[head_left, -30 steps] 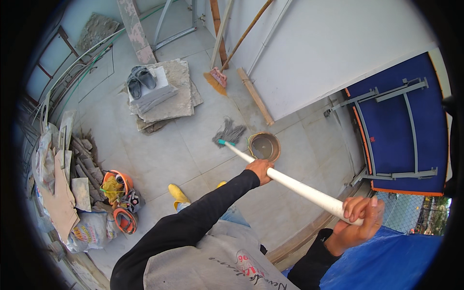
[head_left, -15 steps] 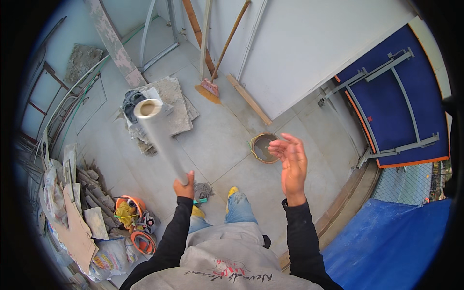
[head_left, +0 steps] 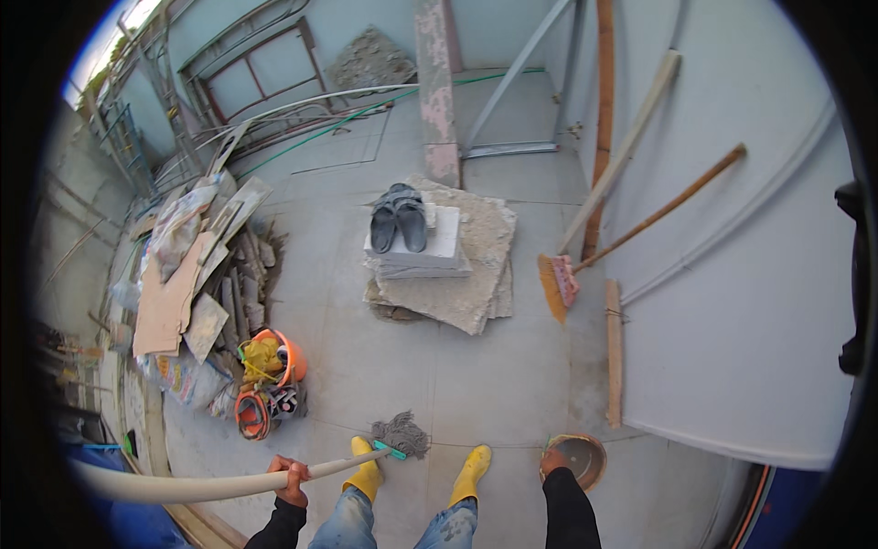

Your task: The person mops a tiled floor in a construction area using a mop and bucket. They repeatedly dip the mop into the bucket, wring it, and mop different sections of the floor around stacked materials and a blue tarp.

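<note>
My left hand (head_left: 291, 481) is wrapped round the pale pole of a mop (head_left: 352, 466). The pole slants from the left edge, close to my view, down to a teal clamp and grey strings (head_left: 401, 434) on the floor by my yellow boots (head_left: 470, 474). At the right, my right hand (head_left: 553, 458) is at the left side of a round bucket (head_left: 599, 465) with greyish liquid in it. The fingers there are hidden, so I cannot tell whether they grip the rim or only touch it.
Grey sandals (head_left: 399, 218) lie on white blocks atop broken slabs (head_left: 485, 247) ahead. A broom (head_left: 658, 209) and planks lean on the right wall. Rubble and boards (head_left: 174, 293) fill the left, beside an orange bucket (head_left: 294, 359). A wooden strip (head_left: 614, 357) lies along the wall.
My view has turned left. The mop's pole has tipped from pointing up ahead to slanting left. My right hand, open and raised before, has gone down to the bucket.
</note>
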A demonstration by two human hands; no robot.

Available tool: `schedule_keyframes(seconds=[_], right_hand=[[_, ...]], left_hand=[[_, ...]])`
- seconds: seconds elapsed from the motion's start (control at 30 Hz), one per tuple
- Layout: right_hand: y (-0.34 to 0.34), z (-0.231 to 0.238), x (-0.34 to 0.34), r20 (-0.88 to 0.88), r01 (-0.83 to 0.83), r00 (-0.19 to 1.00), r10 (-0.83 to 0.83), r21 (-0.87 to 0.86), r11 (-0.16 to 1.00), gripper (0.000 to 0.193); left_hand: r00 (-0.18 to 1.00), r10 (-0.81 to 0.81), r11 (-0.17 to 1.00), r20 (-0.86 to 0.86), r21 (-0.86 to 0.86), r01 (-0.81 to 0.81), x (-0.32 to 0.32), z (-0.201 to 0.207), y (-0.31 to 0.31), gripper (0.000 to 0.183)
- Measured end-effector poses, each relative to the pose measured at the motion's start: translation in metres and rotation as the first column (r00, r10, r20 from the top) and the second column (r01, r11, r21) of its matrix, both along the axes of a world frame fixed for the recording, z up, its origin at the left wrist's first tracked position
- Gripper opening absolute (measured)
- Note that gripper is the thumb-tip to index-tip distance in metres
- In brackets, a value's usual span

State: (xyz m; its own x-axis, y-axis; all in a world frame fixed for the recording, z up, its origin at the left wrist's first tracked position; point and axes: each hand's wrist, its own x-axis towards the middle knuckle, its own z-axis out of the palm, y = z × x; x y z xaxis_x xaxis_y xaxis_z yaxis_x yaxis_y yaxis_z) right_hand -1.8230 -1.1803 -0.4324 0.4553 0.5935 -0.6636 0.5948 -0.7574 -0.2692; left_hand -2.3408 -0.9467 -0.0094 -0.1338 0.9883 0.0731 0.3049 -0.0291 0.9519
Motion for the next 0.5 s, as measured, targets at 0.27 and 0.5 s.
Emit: schedule_keyframes(seconds=[0.27,0.5], right_hand=[[0.089,-0.025,0.042,0.017,-0.191,0.975,0.221,-0.439,0.878,0.076],[0.121,-0.047,0.032,0.085,-0.298,0.919,0.384,-0.488,0.821,0.066]], left_hand=[[0.991,0.134,0.987,0.001,0.091,-0.134,0.010,-0.013,-0.012,0.034],[0.958,0.285,0.952,0.026,0.111,-0.286,-0.009,-0.009,-0.033,0.034]])
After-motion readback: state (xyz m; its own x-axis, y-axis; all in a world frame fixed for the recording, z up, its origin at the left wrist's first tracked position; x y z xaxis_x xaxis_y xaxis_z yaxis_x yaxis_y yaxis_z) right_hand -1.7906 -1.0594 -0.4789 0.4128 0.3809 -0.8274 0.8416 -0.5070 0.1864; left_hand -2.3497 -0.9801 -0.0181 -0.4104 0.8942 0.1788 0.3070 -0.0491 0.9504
